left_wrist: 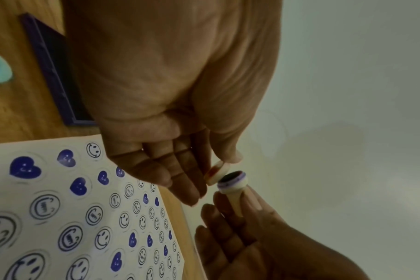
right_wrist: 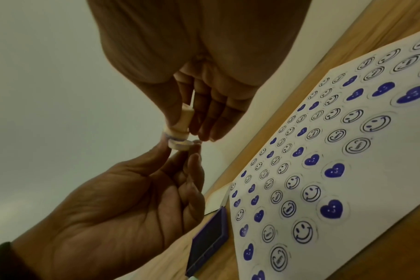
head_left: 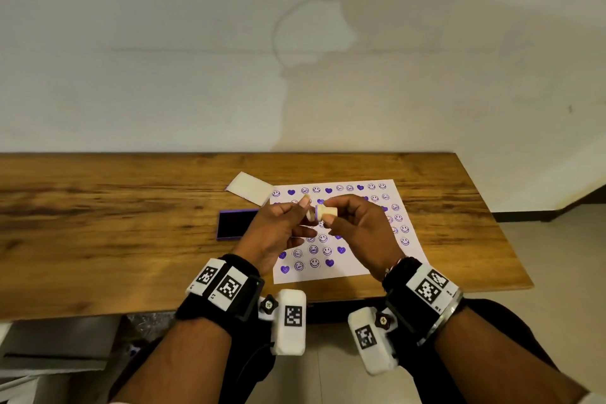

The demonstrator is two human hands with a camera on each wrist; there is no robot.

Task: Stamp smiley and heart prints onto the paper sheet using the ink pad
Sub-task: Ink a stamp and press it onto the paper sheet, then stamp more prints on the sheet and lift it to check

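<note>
Pinching: right hand (head_left: 357,226) on stamp (head_left: 326,212), left hand (head_left: 278,229) on cap (left_wrist: 216,175).

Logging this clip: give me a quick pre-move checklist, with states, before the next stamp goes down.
1. Stamp held: ok, right hand pinches its handle.
2. Stamp face uncovered: ok, the small round cap is off, pinched in the left hand beside the face.
3. Face inked: ok, dark with a purple rim.
4. Ink pad open and reachable: ok, lid lies behind it.
5. Free spot on the paper sheet: cannot tell, hands cover the middle.
6. Left hand free to steady the sheet: not ok.
</note>
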